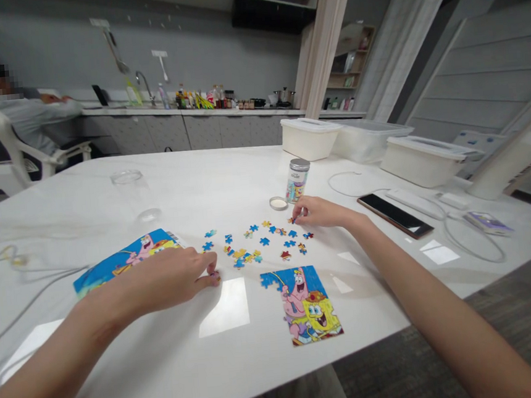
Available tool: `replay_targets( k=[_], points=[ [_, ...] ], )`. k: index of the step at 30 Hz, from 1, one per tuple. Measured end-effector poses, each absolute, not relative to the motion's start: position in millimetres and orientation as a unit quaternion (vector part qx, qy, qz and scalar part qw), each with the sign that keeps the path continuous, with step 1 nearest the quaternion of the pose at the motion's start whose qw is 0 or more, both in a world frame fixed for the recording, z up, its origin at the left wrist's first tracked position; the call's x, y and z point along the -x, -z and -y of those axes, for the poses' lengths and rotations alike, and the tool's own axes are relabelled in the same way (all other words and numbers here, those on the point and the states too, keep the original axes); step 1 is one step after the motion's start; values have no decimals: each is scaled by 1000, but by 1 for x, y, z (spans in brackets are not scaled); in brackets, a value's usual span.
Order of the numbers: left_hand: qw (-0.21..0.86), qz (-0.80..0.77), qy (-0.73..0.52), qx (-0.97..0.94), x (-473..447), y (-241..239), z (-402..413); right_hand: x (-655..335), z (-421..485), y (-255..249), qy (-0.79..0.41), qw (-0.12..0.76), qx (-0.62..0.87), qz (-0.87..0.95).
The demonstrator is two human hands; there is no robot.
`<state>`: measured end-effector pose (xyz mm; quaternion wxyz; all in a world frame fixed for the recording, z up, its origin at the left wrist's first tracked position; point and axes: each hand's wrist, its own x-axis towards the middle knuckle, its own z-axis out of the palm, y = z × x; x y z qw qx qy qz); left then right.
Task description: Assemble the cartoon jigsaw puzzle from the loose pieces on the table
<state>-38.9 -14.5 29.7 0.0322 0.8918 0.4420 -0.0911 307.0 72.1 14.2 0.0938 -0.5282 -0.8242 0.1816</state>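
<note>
Head view: over there, the left hand (179, 274) pinches a small, dark-patterned jigsaw piece (215, 277); the right hand (315, 211) pinches another little multicoloured piece (291, 221). Nearer the person, a partly joined blue, pink and yellow cartoon jigsaw (305, 304) lies flat on the glossy white table (169, 368).

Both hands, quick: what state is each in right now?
Left hand: closed, pinching a jigsaw piece.
Right hand: closed on another jigsaw piece; lifted or not, unclear.
</note>
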Motion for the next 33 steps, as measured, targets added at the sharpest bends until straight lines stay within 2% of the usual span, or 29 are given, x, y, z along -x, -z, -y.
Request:
replay_targets(
  k=[17,27,33],
  points=[
    [59,-461,93,-881,49,-28,8,-307,-64,-22,-227,52,464,855],
    [20,-482,86,-872,72,-28,-5,-302,-62,-21,-248,34,441,862],
    [39,-468,77,-880,78,-20,-8,-301,-61,-20,-218,32,441,870]
  ],
)
